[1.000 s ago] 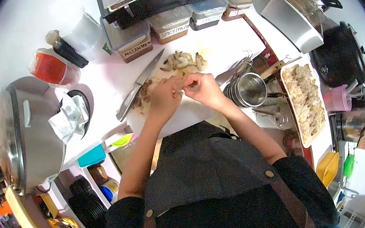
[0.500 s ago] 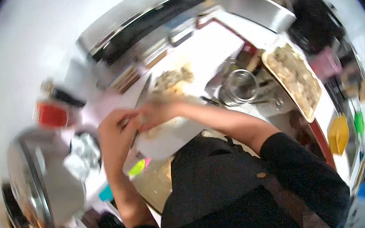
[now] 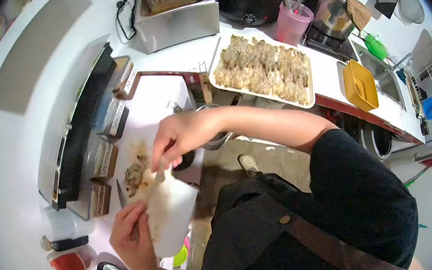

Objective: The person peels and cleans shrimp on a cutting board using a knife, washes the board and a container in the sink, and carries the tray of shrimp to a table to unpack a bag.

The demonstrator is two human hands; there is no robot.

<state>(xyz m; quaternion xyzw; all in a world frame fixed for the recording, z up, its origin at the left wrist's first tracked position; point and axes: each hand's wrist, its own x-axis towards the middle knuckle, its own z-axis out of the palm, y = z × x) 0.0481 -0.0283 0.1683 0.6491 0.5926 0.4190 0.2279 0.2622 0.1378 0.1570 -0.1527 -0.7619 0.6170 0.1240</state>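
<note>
A white cutting board (image 3: 175, 223) with wet, pale smears lies at the near side of the white table. My right hand (image 3: 184, 136) is over its far end, fingertips pinched together on something pale and blurred that I cannot make out. At the board's left edge is my left hand (image 3: 131, 237), fingers curled and closed; what they hold, if anything, is hidden. Just beyond lies a small heap of greyish raw shrimp (image 3: 136, 177), with yellowish wet residue around it. A knife (image 3: 121, 192) rests left of the heap.
A tray of greyish-brown shrimp (image 3: 264, 69) stands on the counter, near a steel fryer (image 3: 181, 23), a pink container (image 3: 293, 23) and a yellow basket (image 3: 359, 86). Small boxes (image 3: 103, 159) line the wall. A glass container (image 3: 214, 140) is partly hidden below my right forearm.
My view has turned to the right, bringing the tray and counter nearer the middle. My hands, close together before, are now farther apart, the right one over the board's far end.
</note>
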